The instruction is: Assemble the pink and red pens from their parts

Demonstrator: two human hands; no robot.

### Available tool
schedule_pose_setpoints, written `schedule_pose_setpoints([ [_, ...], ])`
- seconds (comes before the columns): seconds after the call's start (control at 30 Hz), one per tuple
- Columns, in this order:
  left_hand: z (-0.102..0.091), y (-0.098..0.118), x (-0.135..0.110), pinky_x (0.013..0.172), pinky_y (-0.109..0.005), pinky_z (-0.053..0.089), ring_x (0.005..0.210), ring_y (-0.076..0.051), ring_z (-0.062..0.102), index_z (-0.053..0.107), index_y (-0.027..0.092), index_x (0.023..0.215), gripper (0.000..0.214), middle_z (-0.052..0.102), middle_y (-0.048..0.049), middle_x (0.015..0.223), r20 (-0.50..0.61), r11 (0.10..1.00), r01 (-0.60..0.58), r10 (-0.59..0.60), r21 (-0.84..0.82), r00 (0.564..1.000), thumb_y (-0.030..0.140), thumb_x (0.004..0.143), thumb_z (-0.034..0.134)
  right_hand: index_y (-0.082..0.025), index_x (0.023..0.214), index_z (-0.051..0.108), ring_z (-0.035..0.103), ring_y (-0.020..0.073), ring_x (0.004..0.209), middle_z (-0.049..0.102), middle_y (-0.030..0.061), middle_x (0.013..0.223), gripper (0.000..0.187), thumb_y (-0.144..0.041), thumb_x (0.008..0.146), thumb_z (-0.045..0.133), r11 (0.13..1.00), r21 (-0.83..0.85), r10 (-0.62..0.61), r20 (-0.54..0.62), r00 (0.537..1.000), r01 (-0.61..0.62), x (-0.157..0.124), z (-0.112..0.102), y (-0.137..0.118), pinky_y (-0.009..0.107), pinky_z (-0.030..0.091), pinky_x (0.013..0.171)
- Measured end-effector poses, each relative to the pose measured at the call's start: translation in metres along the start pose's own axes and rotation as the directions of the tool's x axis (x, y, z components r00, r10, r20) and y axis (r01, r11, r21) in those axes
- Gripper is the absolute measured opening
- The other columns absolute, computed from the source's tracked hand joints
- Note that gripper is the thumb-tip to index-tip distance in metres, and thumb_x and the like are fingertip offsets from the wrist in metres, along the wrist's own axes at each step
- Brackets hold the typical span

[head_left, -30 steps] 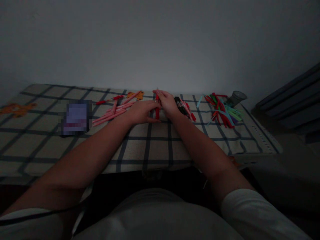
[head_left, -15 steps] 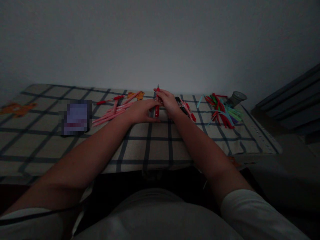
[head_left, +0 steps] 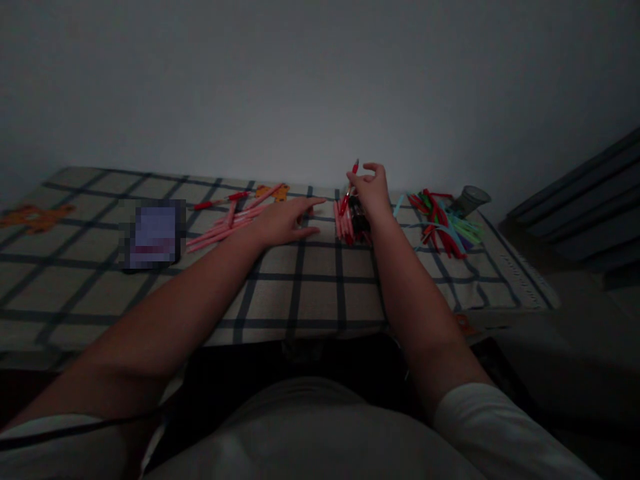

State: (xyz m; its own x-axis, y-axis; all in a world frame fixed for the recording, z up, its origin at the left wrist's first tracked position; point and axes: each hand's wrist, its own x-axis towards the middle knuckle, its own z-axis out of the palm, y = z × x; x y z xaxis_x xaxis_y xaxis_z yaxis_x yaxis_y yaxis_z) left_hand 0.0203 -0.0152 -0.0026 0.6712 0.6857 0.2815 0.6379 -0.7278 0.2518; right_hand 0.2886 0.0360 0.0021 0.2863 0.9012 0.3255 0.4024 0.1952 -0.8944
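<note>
My right hand (head_left: 373, 190) pinches a red pen (head_left: 345, 201) between thumb and fingertips. The pen slants, its tip end up, above a group of pink and black pens (head_left: 341, 228) on the cloth. My left hand (head_left: 285, 221) rests on the table with thumb and fingers spread and nothing between them. Beside its wrist lies a loose pile of pink pens or sticks (head_left: 220, 230), partly hidden by the forearm. Behind that pile is another red pen (head_left: 219, 201) with a clear middle.
A checked cloth (head_left: 273, 287) covers the table, which stands against a pale wall. On the left lies a phone-like object (head_left: 155, 233), its surface blurred. At the right are colourful strips (head_left: 443, 227) and a tipped grey transparent cup (head_left: 473, 199).
My right hand has moved right with the red pen, away from my left hand, to above the pink and black group. My left hand has stayed almost still.
</note>
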Motion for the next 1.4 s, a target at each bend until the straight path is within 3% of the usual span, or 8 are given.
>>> schedule_pose_setpoints([
  [0.13,0.0,-0.001,0.0,0.092,-0.034,0.056,0.106,-0.026,0.077,0.055,0.024,0.174,0.077,0.08,-0.014,0.135,-0.013,1.0,-0.005,0.005,0.0,1.0,0.05,0.104,0.074,-0.018,0.134,0.071,0.069,0.0218,0.083,0.072,0.0031,0.092,0.032,-0.032,0.104,0.073,0.989,-0.151,0.008,0.013,1.0,-0.006,0.002,-0.005,0.001,0.037,0.055,0.084],
  [0.3,0.002,-0.003,0.001,0.091,-0.036,0.056,0.106,-0.027,0.077,0.054,0.022,0.175,0.077,0.08,-0.0158,0.134,-0.004,1.0,0.001,-0.001,-0.003,1.0,0.049,0.105,0.071,-0.017,0.117,0.079,0.071,0.0245,0.088,0.076,0.006,0.094,0.019,-0.027,0.1,0.075,0.936,-0.35,-0.028,0.025,0.999,0.035,-0.006,-0.006,-0.003,0.039,0.057,0.091],
  [0.6,0.004,-0.005,0.001,0.089,-0.035,0.055,0.101,-0.025,0.076,0.054,0.023,0.174,0.075,0.08,-0.0143,0.134,-0.008,1.0,0.006,-0.006,-0.018,1.0,0.05,0.106,0.07,-0.022,0.131,0.08,0.078,0.0344,0.118,0.086,0.0149,0.123,0.031,-0.029,0.102,0.074,0.75,-0.658,0.012,0.125,0.992,0.074,-0.029,-0.005,-0.018,0.047,0.056,0.105],
  [0.93,0.005,-0.007,0.001,0.091,-0.034,0.054,0.103,-0.025,0.076,0.054,0.023,0.174,0.074,0.079,-0.0139,0.136,-0.005,0.999,0.023,-0.023,-0.039,1.0,0.049,0.106,0.07,-0.02,0.138,0.082,0.075,0.0383,0.136,0.082,0.0177,0.142,0.037,-0.026,0.104,0.07,0.612,-0.775,0.004,0.202,0.979,0.157,-0.028,-0.001,-0.017,0.049,0.056,0.112],
  [1.1,0.003,-0.003,0.002,0.093,-0.036,0.054,0.108,-0.027,0.076,0.056,0.023,0.173,0.072,0.078,-0.0142,0.137,0.014,0.997,0.072,-0.072,-0.011,0.997,0.048,0.107,0.07,-0.02,0.14,0.083,0.074,0.0384,0.138,0.078,0.0178,0.149,0.038,-0.025,0.105,0.068,0.601,-0.782,0.005,0.209,0.978,0.164,-0.028,-0.002,-0.016,0.049,0.056,0.114],
  [1.23,0.001,-0.01,0.003,0.102,-0.04,0.055,0.121,-0.031,0.074,0.069,0.023,0.161,0.058,0.078,-0.0137,0.139,-0.088,0.992,0.117,-0.112,0.047,0.99,0.047,0.108,0.067,-0.02,0.139,0.084,0.074,0.0384,0.137,0.078,0.0183,0.148,0.039,-0.022,0.106,0.064,0.594,-0.784,-0.005,0.224,0.975,0.183,-0.029,-0.001,-0.016,0.05,0.057,0.113],
  [1.4,-0.005,-0.033,0.003,0.105,-0.041,0.056,0.13,-0.032,0.072,0.08,0.022,0.146,0.044,0.078,-0.0145,0.141,-0.254,0.958,0.283,-0.26,0.056,0.932,0.043,0.112,0.06,-0.021,0.133,0.088,0.075,0.0385,0.132,0.08,0.0182,0.143,0.038,-0.022,0.106,0.062,0.568,-0.795,-0.006,0.255,0.967,0.213,-0.029,-0.002,-0.019,0.049,0.058,0.109],
])
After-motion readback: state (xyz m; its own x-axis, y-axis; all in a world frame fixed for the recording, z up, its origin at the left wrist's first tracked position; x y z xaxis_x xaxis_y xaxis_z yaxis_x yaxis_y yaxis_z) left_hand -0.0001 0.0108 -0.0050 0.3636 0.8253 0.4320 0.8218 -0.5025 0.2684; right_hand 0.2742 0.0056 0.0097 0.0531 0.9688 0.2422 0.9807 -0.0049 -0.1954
